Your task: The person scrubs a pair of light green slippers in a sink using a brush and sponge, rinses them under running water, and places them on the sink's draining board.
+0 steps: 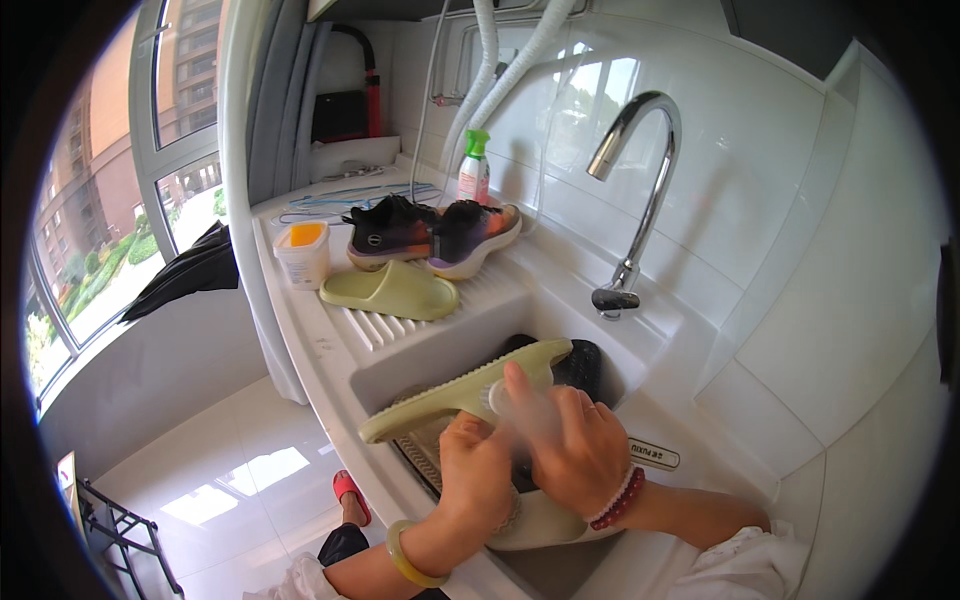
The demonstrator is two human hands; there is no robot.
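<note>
Above the white sink basin [420, 369], my left hand [476, 465] grips a pale green slide sandal [450, 394] near its strap, the sandal turned on its side. My right hand [577, 450] is closed around a pale, motion-blurred brush [496, 397] whose bristles meet the sandal. Under my hands, other footwear lies in the basin, including a pale shoe [547, 517] and a black item [583, 367]. A second green slide sandal [390, 292] rests on the ribbed drainboard, in front of a pair of black, purple and orange sneakers [397, 232].
A chrome faucet [656, 180] rises behind the basin. On the counter stand a plastic tub [301, 262] with something orange inside and a green-capped bottle [473, 169]; blue and white wire hangers [352, 199] lie at the back. A curtain [274, 112] hangs left.
</note>
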